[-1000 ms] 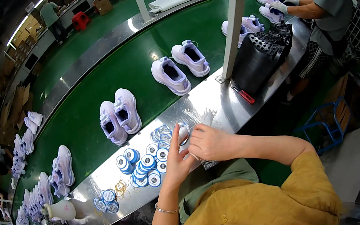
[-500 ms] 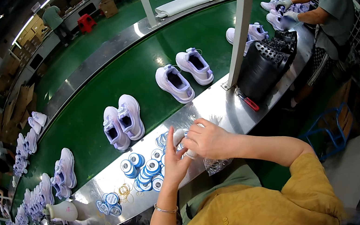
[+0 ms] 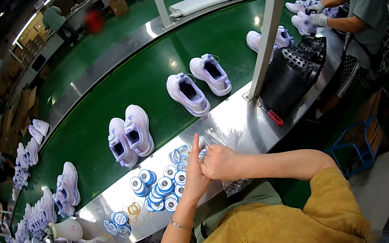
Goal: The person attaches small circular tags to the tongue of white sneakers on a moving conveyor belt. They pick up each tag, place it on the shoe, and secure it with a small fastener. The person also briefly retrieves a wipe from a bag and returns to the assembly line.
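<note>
My hands meet above the near metal ledge. My left hand is upright with a finger stretched up, and a white covering shows beside it at a fingertip. My right hand is closed against the left one; whatever its curled fingers hold is hidden. Round white tags with blue rims lie in a loose heap just left of my hands. Behind and right of them is a spread of thin clear plastic strands. A clear bag hangs at the ledge's edge below my right wrist.
Pairs of pale lilac sneakers stand on the green belt. Yellowish loops and more tags lie leftward. A white post, black perforated bin and red-handled tool are right. A gloved co-worker handles sneakers.
My right hand has closed up and drawn tight against my left, whose fingers were more spread before. The nearby sneakers have shifted slightly left relative to the post.
</note>
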{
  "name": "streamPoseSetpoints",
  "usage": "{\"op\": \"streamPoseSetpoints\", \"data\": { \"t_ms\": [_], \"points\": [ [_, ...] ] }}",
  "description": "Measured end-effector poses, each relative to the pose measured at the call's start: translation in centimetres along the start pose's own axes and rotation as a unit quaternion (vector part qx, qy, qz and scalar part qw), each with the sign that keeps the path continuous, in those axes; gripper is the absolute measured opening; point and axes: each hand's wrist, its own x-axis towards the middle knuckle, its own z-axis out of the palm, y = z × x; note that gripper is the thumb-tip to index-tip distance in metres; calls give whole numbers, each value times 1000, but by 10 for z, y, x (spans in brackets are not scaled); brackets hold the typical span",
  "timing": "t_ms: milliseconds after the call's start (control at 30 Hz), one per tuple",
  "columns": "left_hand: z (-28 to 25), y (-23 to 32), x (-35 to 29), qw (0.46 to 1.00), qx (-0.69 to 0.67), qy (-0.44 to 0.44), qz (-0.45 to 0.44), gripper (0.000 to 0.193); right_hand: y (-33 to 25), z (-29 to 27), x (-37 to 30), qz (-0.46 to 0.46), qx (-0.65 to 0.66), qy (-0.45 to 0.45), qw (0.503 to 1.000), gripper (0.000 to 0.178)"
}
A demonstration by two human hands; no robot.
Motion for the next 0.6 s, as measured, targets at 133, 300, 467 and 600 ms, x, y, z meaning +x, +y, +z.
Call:
{"op": "streamPoseSetpoints", "data": {
  "t_ms": [133,300,467,600],
  "points": [
    [-2,-15,18,997,-54,26,-42,90,20,-7,10,34,66,33,997,12],
    [-3,-20,23,980,-160,47,-109,93,54,2,1,25,43,42,998,7],
    [1,-17,25,991,-125,8,-45,92,46,17,-1,-24,33,80,996,5],
    [3,-15,26,999,-27,-18,-26,93,36,17,-2,-3,28,39,999,5]
  ]
}}
